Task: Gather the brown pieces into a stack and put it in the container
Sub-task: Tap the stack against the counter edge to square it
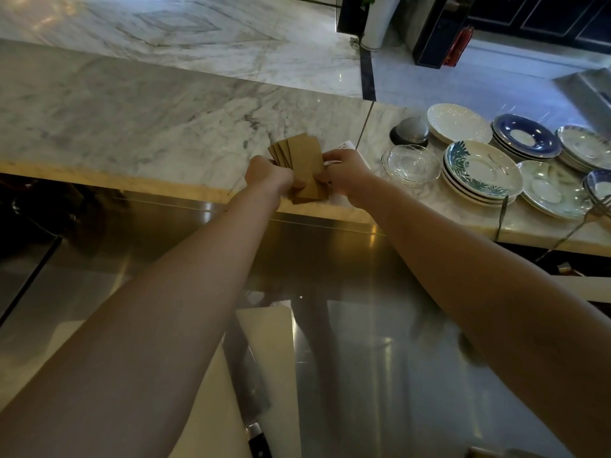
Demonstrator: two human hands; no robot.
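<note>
Several flat brown rectangular pieces (304, 160) are fanned out between both hands, just above the marble counter's front edge. My left hand (267, 175) grips their lower left side, fingers closed around them. My right hand (347, 170) pinches the right edge of the fan with thumb and fingertips. A white object (347, 146) peeks out behind my right hand; I cannot tell whether it is the container.
The marble counter (148, 120) stretches left. To the right stand a domed bell (410, 132), a glass dish (411, 163) and stacks of plates (479, 173). Below lies a steel worktop (363, 342) with a white cutting board (271, 342) and a large knife (248, 385).
</note>
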